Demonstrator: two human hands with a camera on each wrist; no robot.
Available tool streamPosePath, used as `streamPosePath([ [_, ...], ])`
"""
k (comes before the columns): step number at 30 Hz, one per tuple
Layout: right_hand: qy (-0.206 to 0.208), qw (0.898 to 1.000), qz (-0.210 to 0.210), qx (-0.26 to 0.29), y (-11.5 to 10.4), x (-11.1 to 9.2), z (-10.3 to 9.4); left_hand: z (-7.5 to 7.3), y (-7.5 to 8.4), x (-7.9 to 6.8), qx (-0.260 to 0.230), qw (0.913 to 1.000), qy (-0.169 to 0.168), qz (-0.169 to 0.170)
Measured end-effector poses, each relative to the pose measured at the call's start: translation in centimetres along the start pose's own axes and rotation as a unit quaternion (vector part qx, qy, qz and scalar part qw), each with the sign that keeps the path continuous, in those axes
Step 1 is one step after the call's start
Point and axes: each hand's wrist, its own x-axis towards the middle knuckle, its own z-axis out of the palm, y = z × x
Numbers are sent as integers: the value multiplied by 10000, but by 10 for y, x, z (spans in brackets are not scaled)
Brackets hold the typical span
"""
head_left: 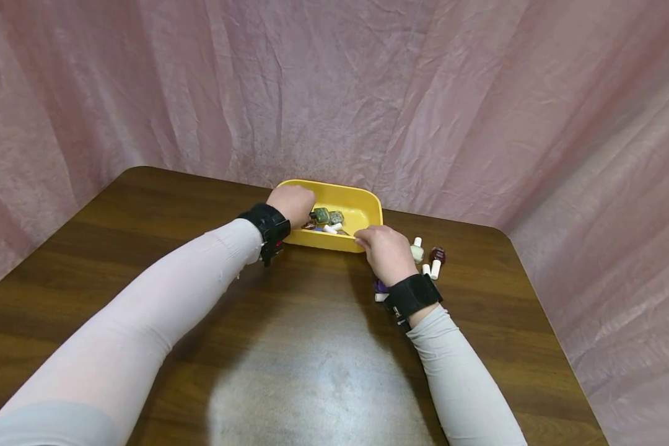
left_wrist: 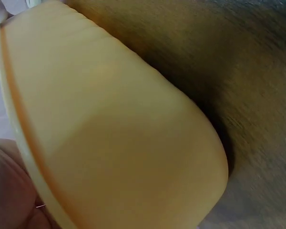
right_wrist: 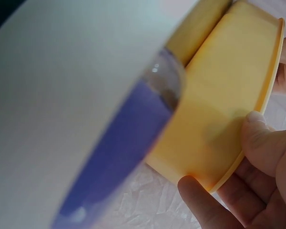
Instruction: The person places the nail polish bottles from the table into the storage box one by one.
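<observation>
A yellow plastic bin stands toward the back of the table with several nail polish bottles in its left half. My left hand reaches over the bin's left side, its fingers hidden inside; in the left wrist view part of that hand shows behind the rim, and I cannot tell whether it holds anything. At the near right corner my right hand grips the rim. In the right wrist view its thumb presses the outer wall while other fingers curl past the rim.
Right of the bin are a pale nail polish bottle, a dark red one and white caps. A purple bottle lies beside my right wrist and looms large in the right wrist view. Pink curtains hang behind the wooden table.
</observation>
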Motion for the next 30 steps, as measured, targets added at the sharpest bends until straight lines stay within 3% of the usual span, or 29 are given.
streamPosePath([
  [15, 21, 10000, -1, -17, 0, 1, 1, 3, 5, 3, 88, 9997, -232, 46],
  [30, -30, 10000, 49, 7, -1, 0, 0, 2, 6, 2, -91, 9998, -149, 16],
])
